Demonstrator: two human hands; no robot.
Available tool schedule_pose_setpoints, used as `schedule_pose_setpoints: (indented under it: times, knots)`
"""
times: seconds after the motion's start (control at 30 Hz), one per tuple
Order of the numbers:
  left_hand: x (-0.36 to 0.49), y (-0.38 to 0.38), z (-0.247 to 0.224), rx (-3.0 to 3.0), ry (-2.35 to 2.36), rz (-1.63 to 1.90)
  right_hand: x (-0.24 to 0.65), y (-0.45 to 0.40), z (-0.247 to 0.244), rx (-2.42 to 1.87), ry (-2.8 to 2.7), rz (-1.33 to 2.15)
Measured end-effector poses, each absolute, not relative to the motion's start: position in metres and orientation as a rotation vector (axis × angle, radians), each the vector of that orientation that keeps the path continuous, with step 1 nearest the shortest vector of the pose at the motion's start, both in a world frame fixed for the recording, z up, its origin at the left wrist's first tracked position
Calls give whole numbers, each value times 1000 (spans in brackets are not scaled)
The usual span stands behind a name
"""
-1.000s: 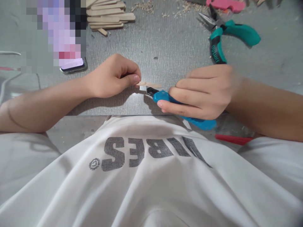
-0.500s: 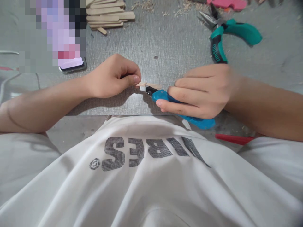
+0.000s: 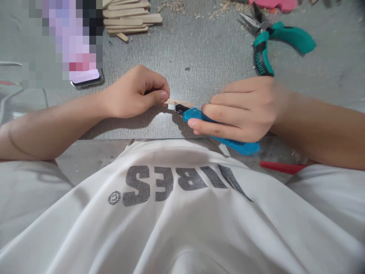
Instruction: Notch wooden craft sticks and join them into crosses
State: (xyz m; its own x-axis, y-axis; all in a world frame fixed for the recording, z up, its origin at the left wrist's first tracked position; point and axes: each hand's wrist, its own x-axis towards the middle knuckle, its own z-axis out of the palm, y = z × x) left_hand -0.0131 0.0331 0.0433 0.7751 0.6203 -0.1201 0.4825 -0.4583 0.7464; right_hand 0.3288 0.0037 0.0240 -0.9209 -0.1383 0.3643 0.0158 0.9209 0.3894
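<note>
Nearest, a white printed shirt (image 3: 182, 224), just short of the table (image 3: 182, 53); to the right, below the near edge, a red object (image 3: 281, 167), too hidden to identify. Beyond, over the near strip of the table, a blue-handled cutter (image 3: 195, 114), gripped in the right hand (image 3: 242, 108) with fingers wrapped round the handle. Angled with black tip far-left and rear end near-right, out past the table edge, probably for firm control and room for the handle. Exact form of the cutting edge too small to tell.

At the tip, a thin wooden stick (image 3: 186, 103), pinched between thumb and curled index finger of the left hand (image 3: 137, 91). Probably held by its left end to steady it, leaving the rest exposed. Whether in contact with the tip or just beside it, impossible to tell; likewise whether resting on the table.

Farther off, at left, a device with a lit screen (image 3: 87, 78), partly pixelated. At far right, needle-nose pliers (image 3: 266, 27), lying spread, perhaps laid there for easy reach. At far left, flat craft sticks (image 3: 128, 21), piled roughly side by side, likely as a handy stock. Farthest, scattered wood shavings (image 3: 176, 6) and a pink object (image 3: 281, 4), partly cut off.
</note>
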Motion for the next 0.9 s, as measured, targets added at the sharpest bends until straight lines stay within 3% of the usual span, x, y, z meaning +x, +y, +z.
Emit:
schedule_pose_setpoints:
  times: [0.63,0.9]
  knots:
    - [-12,32,45,2199,856,190,322,-1,32,169,-2537,-552]
    - [-14,32,35,2387,763,135,326,12,25,-225,-2445,-310]
